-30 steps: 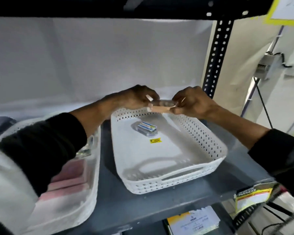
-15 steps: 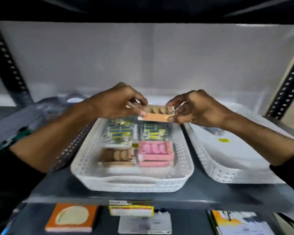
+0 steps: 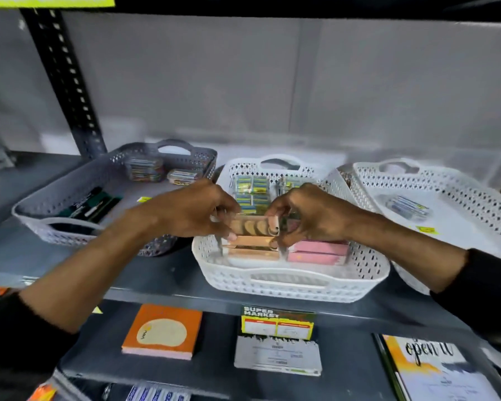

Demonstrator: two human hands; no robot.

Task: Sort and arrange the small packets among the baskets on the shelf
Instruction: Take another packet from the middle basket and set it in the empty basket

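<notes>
My left hand (image 3: 193, 209) and my right hand (image 3: 313, 212) hold the two ends of a small clear-topped brown packet (image 3: 253, 228), low inside the middle white basket (image 3: 289, 280). The packet sits just above a stack of similar brown packets (image 3: 253, 250) at the basket's front left. Pink packets (image 3: 317, 251) lie at the front right, and green-yellow packets (image 3: 252, 189) fill the back. A grey basket (image 3: 70, 198) on the left holds colourful packets (image 3: 145, 169) and dark items. The right white basket (image 3: 475, 198) holds one blue packet (image 3: 408, 206).
All three baskets stand side by side on a dark grey shelf (image 3: 156, 273) with a black perforated upright (image 3: 67, 82) at the back left. On the shelf below lie an orange notepad (image 3: 162, 331), a price label (image 3: 276, 322) and a notebook (image 3: 428, 369).
My view swung left from the right basket to the middle one. Both hands carried the brown packet across and lowered it onto the brown stack at the front left.
</notes>
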